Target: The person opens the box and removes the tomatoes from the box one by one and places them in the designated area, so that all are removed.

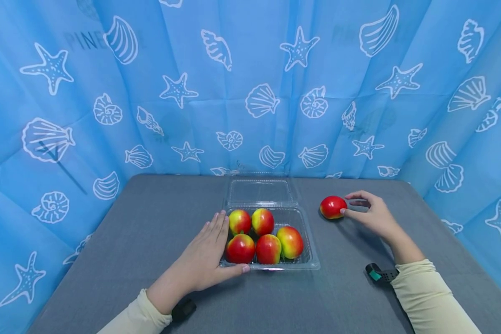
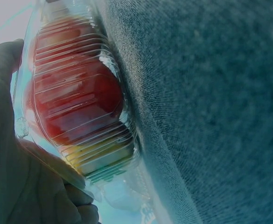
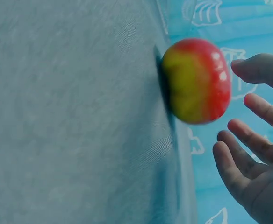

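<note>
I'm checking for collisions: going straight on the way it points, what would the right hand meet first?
Most likely the lone fruit, just ahead of the right hand; depth leaves any contact unclear.

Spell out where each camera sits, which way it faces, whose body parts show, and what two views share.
Head: worn on the head, facing forward and down at the table, plastic box and curtain; left hand, right hand and sleeves show.
Left wrist: worn there, facing the box's ribbed side; part of the left hand shows.
Right wrist: worn there, facing the lone fruit; the right hand shows.
Shared: head and right wrist both show the lone fruit.
</note>
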`<act>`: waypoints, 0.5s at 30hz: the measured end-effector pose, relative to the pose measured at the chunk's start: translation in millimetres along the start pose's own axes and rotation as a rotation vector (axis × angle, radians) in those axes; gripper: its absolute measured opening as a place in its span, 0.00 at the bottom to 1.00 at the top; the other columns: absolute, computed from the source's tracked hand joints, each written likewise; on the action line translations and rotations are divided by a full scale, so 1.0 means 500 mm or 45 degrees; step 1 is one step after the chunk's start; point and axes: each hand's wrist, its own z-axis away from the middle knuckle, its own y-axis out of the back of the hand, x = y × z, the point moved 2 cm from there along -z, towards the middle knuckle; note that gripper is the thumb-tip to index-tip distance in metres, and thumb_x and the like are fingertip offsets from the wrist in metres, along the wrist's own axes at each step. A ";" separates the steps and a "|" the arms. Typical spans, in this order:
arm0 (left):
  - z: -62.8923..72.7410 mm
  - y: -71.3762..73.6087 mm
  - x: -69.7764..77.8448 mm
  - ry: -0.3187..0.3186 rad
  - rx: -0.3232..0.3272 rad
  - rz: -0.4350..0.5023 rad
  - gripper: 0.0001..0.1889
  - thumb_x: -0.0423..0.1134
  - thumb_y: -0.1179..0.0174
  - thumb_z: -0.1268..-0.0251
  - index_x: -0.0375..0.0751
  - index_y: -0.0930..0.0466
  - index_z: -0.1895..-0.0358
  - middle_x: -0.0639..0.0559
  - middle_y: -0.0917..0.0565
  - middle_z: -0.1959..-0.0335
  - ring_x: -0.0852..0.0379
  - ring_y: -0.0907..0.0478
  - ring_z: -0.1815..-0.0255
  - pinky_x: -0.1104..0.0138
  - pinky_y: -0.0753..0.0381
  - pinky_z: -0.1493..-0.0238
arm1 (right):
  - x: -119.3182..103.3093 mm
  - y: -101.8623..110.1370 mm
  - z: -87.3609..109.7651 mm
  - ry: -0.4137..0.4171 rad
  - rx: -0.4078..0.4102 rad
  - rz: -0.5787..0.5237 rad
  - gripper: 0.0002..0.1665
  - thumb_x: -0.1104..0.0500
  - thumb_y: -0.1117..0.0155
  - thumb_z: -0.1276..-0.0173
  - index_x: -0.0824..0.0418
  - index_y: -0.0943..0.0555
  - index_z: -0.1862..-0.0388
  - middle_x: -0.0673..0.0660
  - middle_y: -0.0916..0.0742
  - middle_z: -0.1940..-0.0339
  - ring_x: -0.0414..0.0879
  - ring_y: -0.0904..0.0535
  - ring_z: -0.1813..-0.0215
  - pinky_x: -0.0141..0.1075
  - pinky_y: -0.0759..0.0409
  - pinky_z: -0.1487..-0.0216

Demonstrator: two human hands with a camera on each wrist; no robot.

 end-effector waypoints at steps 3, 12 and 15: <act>0.000 -0.001 0.000 0.002 0.001 0.000 0.66 0.88 0.54 0.42 0.45 0.59 0.11 0.49 0.59 0.09 0.47 0.60 0.09 0.47 0.50 0.12 | -0.013 0.000 0.000 0.033 0.019 0.022 0.31 0.51 0.31 0.23 0.64 0.25 0.28 0.70 0.23 0.27 0.69 0.26 0.28 0.37 0.16 0.40; 0.000 -0.001 -0.001 -0.009 0.008 -0.002 0.66 0.88 0.54 0.42 0.44 0.59 0.11 0.49 0.59 0.09 0.47 0.60 0.09 0.47 0.50 0.12 | -0.097 -0.023 0.019 0.201 0.003 0.002 0.28 0.55 0.28 0.26 0.62 0.22 0.31 0.66 0.18 0.33 0.62 0.20 0.35 0.20 0.20 0.46; 0.000 -0.001 -0.001 -0.011 0.009 -0.004 0.66 0.88 0.54 0.41 0.44 0.59 0.11 0.49 0.60 0.09 0.47 0.60 0.09 0.47 0.50 0.12 | -0.127 -0.035 0.029 0.237 -0.009 -0.004 0.26 0.55 0.27 0.26 0.60 0.21 0.33 0.65 0.16 0.36 0.61 0.17 0.40 0.25 0.16 0.47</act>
